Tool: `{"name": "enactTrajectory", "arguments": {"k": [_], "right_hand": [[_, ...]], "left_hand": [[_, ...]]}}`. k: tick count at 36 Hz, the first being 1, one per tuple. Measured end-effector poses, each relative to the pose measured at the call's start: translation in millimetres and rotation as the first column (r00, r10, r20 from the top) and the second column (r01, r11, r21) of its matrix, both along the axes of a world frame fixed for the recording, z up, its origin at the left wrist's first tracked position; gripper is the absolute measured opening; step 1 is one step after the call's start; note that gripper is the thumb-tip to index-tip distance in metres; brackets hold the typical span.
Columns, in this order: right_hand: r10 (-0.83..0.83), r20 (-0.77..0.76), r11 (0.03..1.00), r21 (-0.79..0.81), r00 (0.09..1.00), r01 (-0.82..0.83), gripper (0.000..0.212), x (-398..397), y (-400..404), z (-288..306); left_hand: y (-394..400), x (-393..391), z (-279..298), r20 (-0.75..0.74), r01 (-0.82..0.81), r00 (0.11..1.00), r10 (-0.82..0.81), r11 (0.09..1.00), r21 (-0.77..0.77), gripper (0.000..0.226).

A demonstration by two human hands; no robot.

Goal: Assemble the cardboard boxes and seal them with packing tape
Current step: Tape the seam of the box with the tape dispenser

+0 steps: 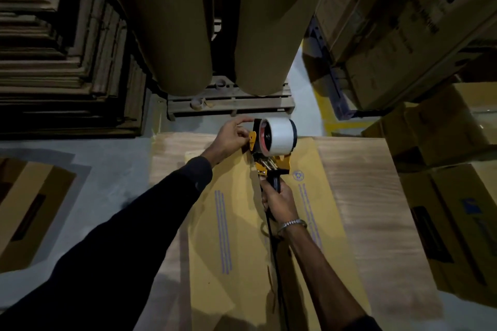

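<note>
A large cardboard box (228,223) lies in front of me with its yellow-brown top flaps closed and a dark seam running down the middle. A yellow and black tape dispenser (271,148) with a white tape roll (281,136) stands at the far end of that seam. My right hand (278,203) grips the dispenser's black handle. My left hand (232,134) pinches the dispenser's front end beside the roll, near the box's far edge.
Two big brown paper rolls (183,21) stand on a wooden pallet (231,103) just beyond the box. Stacked flat cardboard (53,62) fills the left. Printed cartons (403,29) and more boxes (451,223) crowd the right. An open box (29,209) sits at the left on the grey floor.
</note>
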State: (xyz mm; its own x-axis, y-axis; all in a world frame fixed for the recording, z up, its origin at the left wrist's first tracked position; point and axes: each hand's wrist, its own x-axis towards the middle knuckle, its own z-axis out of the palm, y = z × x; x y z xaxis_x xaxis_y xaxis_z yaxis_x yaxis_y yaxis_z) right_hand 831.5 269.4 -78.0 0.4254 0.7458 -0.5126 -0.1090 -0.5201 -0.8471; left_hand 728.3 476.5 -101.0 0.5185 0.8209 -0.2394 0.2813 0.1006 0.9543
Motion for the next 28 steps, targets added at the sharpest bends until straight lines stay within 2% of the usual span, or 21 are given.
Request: {"name": "enactTrajectory", "arguments": {"k": [4, 11, 12, 14, 16, 19, 23, 28], "right_hand": [[0.024, 0.025, 0.999, -0.046, 0.999, -0.023, 0.024, -1, 2, -5], [0.041, 0.043, 0.995, -0.093, 0.998, -0.037, 0.032, -1, 4, -7], [0.048, 0.049, 0.994, -0.097, 0.998, -0.043, 0.032, -1, 4, -7], [0.048, 0.034, 0.995, -0.09, 0.998, -0.044, 0.031, -1, 3, -7], [0.03, 0.004, 0.997, -0.073, 1.0, -0.03, 0.028, -1, 2, -7], [0.023, -0.009, 0.998, -0.067, 1.0, -0.023, 0.025, 0, 2, -4], [0.023, -0.016, 0.997, -0.078, 1.0, -0.024, 0.026, 1, 0, -6], [0.045, -0.005, 0.996, -0.078, 0.999, -0.045, 0.023, 2, 1, -6]], "left_hand": [[2, -2, 1, -0.043, 0.013, 0.999, -0.014, 1.0, -0.025, 0.068], [11, -5, -3, -0.144, 0.026, 0.989, -0.035, 0.998, -0.063, 0.057], [7, -5, 0, -0.177, 0.035, 0.984, -0.035, 0.999, -0.005, 0.051], [-2, -7, 5, -0.27, 0.063, 0.963, -0.006, 0.977, 0.205, 0.03], [-7, -9, 3, -0.316, 0.105, 0.949, -0.014, 0.956, 0.273, 0.015], [-6, -11, 9, -0.312, 0.193, 0.941, -0.131, 0.965, 0.178, 0.016], [-1, -17, 10, -0.354, 0.341, 0.893, -0.276, 0.931, 0.133, 0.014], [5, -29, 2, -0.377, 0.445, 0.837, -0.397, 0.895, 0.045, 0.031]]}}
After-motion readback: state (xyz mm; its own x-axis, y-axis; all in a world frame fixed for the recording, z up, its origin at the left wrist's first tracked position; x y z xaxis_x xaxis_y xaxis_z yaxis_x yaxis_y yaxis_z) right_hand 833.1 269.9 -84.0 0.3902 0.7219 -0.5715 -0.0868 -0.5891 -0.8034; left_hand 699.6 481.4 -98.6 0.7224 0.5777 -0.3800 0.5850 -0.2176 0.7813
